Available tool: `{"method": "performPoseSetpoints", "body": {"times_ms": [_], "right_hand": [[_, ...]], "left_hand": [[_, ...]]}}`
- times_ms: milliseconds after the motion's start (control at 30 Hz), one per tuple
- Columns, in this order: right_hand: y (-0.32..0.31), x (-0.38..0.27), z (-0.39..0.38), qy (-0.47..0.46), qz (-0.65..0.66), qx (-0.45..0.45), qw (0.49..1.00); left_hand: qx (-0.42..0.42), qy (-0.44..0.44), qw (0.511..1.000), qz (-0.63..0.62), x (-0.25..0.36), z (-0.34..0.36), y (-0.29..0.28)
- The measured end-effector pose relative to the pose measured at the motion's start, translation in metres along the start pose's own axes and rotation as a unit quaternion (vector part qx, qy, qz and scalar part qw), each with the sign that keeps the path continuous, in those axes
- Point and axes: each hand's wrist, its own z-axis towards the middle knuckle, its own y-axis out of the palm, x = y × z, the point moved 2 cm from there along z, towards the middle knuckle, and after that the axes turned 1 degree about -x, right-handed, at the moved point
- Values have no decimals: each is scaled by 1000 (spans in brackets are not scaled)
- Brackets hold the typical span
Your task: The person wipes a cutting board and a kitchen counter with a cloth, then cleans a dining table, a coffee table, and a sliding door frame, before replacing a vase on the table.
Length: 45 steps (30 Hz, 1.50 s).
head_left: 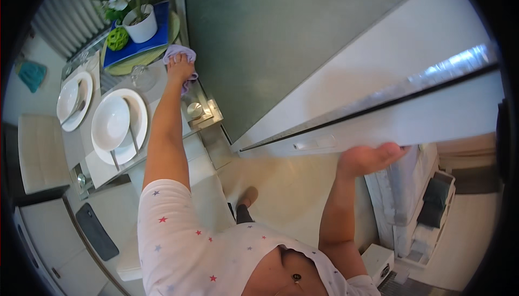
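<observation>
My left arm reaches to the far corner of the dining table, and my left hand (180, 68) presses a bunched light purple cloth (186, 53) against the table's edge. Close by stands a clear glass (142, 78). Just nearer lies a large white plate (141, 114) bearing a white bowl (110, 120), with cutlery resting across the rim. On my right side, my right hand (373, 159) touches the lower edge of a white panel (432, 112), which looks like a door. Its fingers are partly hidden there, so their grip is unclear.
A white plant pot (140, 24) and a green woven ball (117, 39) sit on a blue mat (161, 39). Another place setting (84, 113) is farther left. A beige chair (43, 152) and a dark phone-shaped object (97, 231) are at left; a white storage rack (427, 242) is at right.
</observation>
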Motion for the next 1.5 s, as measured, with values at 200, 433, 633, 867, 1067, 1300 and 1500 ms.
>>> {"method": "performPoseSetpoints", "body": {"times_ms": [200,433,633,867,1067,1300,1500], "right_hand": [[-2,7,5,-20,94,-54,994],[32,31,-20,41,119,-190,974],[-40,10,-77,56,-37,-285,956],[-41,-7,-80,76,-13,-323,943],[-52,-2,-63,42,-64,-375,924],[-130,39,-127,222,-44,-542,809],[-219,20,-233,323,-111,-549,763]], "left_hand": [[18,265,962,-62,50,-61,23],[-318,79,842,-429,46,-160,12],[-226,49,810,-539,79,-216,-76],[-195,47,838,-508,123,-269,-154],[-124,155,835,-514,179,-278,-186],[-199,322,701,-605,238,-311,-185],[-553,455,656,-238,262,-345,-81]]}}
